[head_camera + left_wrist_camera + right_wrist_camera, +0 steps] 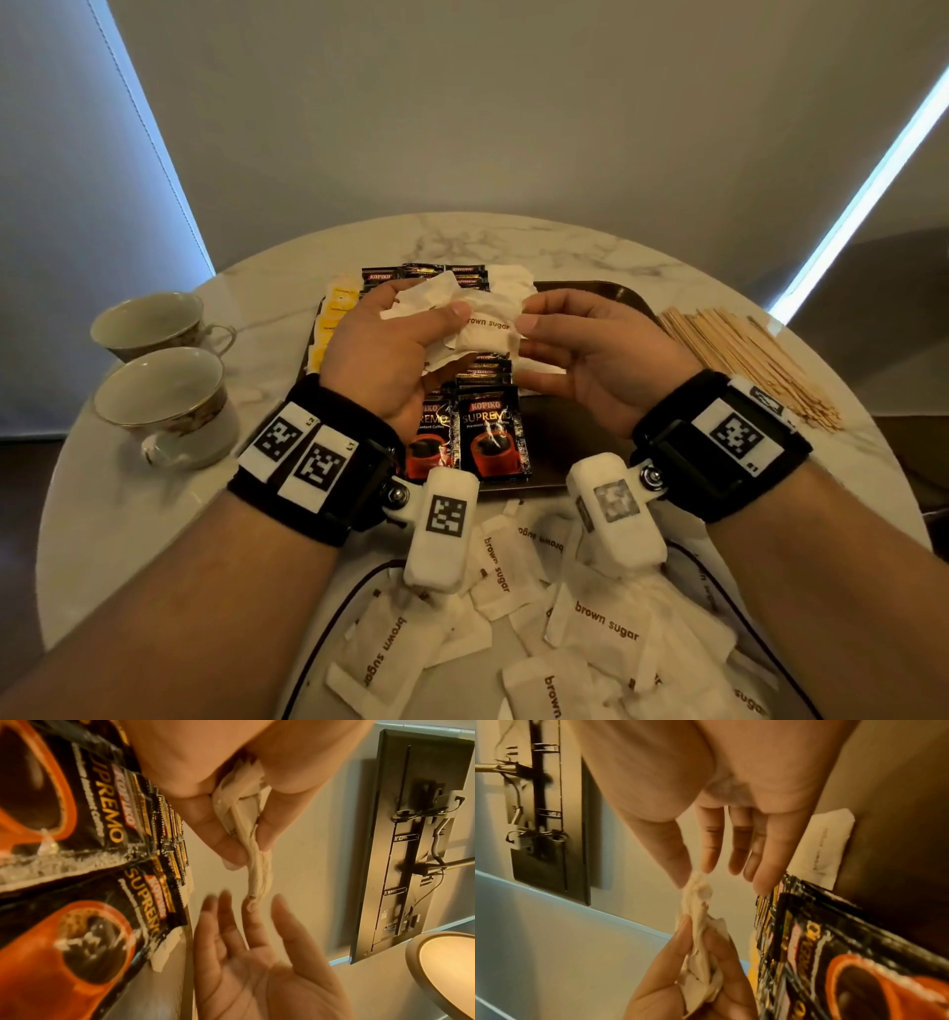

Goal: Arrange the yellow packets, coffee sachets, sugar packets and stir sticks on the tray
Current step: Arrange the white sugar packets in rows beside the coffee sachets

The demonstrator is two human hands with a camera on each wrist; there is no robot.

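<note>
My left hand grips a bunch of white brown-sugar packets above the dark tray. In the left wrist view the bunch is squeezed between thumb and fingers. My right hand is held flat with straight fingers, its fingertips touching the bunch's free end. Black coffee sachets lie in overlapping rows on the tray. Yellow packets line its left edge. More sugar packets lie at its far side. Stir sticks are heaped on the table right of the tray.
Several loose sugar packets are scattered on the round marble table in front of the tray. Two empty cups stand at the left. A black cable runs across the front.
</note>
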